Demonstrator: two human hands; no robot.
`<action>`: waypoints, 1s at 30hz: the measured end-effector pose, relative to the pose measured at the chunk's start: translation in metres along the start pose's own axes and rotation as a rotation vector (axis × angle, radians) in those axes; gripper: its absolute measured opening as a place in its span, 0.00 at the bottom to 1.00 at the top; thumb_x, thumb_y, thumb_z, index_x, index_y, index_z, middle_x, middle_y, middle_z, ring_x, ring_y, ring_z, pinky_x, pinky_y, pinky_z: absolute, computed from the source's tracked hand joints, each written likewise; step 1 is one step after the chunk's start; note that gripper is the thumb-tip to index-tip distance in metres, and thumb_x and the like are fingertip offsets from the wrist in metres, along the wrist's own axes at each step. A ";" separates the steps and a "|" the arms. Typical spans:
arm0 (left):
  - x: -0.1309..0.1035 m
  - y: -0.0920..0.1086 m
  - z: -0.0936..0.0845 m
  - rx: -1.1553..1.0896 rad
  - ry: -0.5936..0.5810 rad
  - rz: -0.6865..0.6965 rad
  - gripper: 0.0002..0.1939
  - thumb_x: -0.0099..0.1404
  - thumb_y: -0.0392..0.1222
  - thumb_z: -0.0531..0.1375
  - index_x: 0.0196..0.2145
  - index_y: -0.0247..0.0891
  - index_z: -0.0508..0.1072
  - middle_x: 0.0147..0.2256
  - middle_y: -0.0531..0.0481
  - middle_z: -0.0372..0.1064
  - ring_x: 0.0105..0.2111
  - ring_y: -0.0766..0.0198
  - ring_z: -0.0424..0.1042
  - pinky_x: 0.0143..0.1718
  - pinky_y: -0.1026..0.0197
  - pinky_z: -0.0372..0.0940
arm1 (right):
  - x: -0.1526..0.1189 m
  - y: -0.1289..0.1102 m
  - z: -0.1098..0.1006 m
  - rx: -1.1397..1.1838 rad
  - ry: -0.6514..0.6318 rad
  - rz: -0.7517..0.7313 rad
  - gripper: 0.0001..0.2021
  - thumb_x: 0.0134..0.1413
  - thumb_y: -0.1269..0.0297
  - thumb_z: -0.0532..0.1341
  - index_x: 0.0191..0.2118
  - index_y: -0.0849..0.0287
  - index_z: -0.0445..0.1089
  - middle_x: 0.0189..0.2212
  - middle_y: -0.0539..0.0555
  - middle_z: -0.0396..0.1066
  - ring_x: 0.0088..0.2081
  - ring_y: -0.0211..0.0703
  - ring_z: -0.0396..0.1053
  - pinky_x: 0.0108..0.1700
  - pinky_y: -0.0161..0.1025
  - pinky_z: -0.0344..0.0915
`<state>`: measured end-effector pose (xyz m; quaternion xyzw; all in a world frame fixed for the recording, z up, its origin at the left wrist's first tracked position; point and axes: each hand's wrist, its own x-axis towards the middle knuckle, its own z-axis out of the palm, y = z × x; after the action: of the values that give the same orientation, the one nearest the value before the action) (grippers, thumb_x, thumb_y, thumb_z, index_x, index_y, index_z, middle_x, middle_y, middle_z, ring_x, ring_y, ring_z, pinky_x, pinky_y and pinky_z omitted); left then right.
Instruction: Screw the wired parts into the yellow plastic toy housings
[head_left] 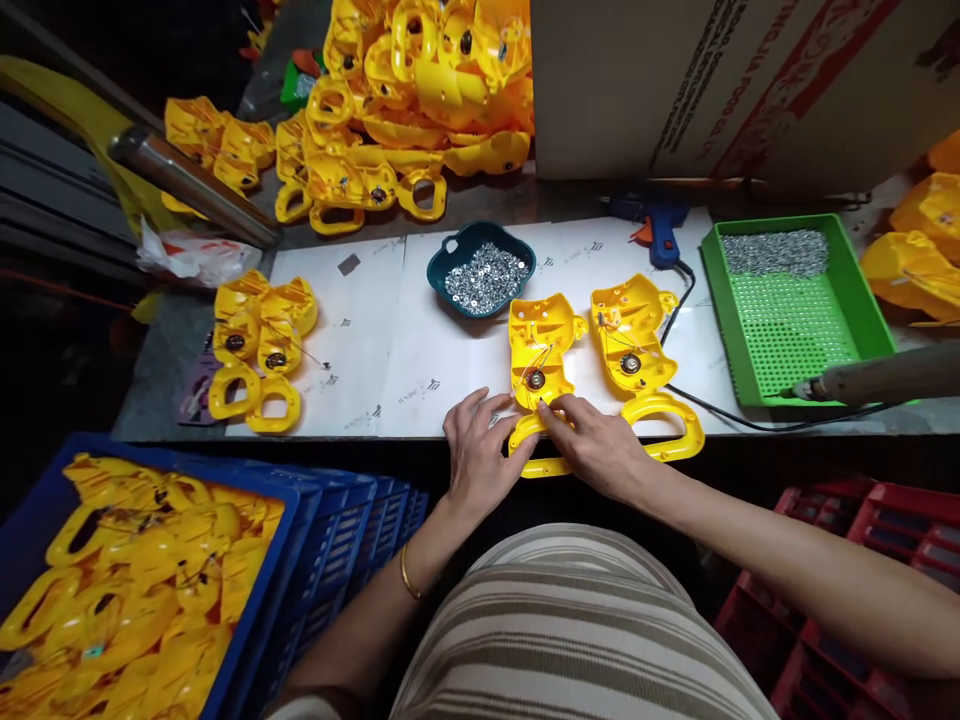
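holding the yellow toy shell (541, 335), just ahead of both hands, by its handle (546, 467) with left hand (480, 447) pinched; touching below its round speaker (535, 379) with right hand (600, 445), pinch too hidden to tell.

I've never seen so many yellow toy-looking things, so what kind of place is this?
Probably a small factory or workshop. A blue crate is full of matching yellow shells, and a glue gun sits near a bowl of small metal parts.
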<state>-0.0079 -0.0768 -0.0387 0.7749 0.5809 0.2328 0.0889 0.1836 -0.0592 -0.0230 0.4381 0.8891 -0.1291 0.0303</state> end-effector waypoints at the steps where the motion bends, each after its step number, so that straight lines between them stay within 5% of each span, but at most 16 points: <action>1: 0.002 -0.002 -0.003 0.006 0.007 0.006 0.06 0.59 0.44 0.68 0.34 0.41 0.78 0.46 0.47 0.74 0.54 0.48 0.64 0.54 0.44 0.56 | 0.000 0.001 -0.001 0.022 0.019 0.009 0.22 0.63 0.72 0.49 0.62 0.61 0.59 0.50 0.62 0.68 0.45 0.47 0.68 0.23 0.35 0.61; 6: 0.029 -0.002 -0.014 0.034 0.159 -0.002 0.14 0.59 0.50 0.67 0.38 0.39 0.76 0.41 0.45 0.74 0.46 0.52 0.66 0.48 0.51 0.59 | -0.004 0.003 -0.004 0.072 0.112 0.064 0.19 0.63 0.69 0.52 0.58 0.58 0.63 0.47 0.58 0.70 0.38 0.42 0.69 0.20 0.35 0.52; 9: 0.054 0.006 -0.011 0.107 0.134 0.045 0.21 0.57 0.51 0.68 0.45 0.39 0.75 0.44 0.43 0.73 0.46 0.51 0.65 0.48 0.49 0.56 | -0.007 -0.001 -0.003 0.084 0.133 0.059 0.18 0.62 0.71 0.54 0.56 0.60 0.64 0.46 0.58 0.71 0.37 0.42 0.70 0.21 0.34 0.51; 13: 0.071 0.016 -0.002 0.161 0.071 0.137 0.07 0.60 0.45 0.66 0.36 0.42 0.78 0.41 0.46 0.74 0.45 0.52 0.65 0.47 0.47 0.51 | -0.016 -0.004 -0.004 0.088 0.113 0.023 0.18 0.60 0.73 0.56 0.55 0.61 0.66 0.43 0.58 0.72 0.35 0.41 0.70 0.20 0.34 0.49; 18: 0.065 0.017 0.004 0.058 0.096 0.173 0.03 0.63 0.42 0.65 0.32 0.43 0.78 0.32 0.51 0.76 0.38 0.57 0.68 0.46 0.48 0.50 | -0.028 0.010 -0.009 0.204 0.166 -0.036 0.15 0.61 0.68 0.56 0.53 0.57 0.68 0.42 0.56 0.73 0.32 0.39 0.71 0.22 0.34 0.54; 24: 0.051 0.012 0.017 -0.160 0.254 0.055 0.03 0.63 0.41 0.65 0.33 0.42 0.78 0.30 0.53 0.76 0.34 0.63 0.70 0.43 0.53 0.56 | -0.009 0.046 -0.022 0.274 0.527 0.187 0.14 0.64 0.63 0.54 0.51 0.57 0.70 0.44 0.56 0.73 0.40 0.42 0.73 0.28 0.35 0.59; 30: 0.047 0.009 0.021 -0.225 0.291 0.092 0.02 0.64 0.40 0.65 0.34 0.42 0.78 0.29 0.53 0.75 0.34 0.63 0.70 0.44 0.54 0.58 | 0.022 0.054 -0.025 0.202 0.372 0.237 0.10 0.62 0.61 0.57 0.43 0.54 0.75 0.41 0.52 0.74 0.36 0.40 0.71 0.24 0.35 0.48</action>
<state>0.0203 -0.0323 -0.0413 0.7440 0.5217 0.4100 0.0793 0.2144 -0.0046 -0.0132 0.5563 0.8044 -0.1301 -0.1629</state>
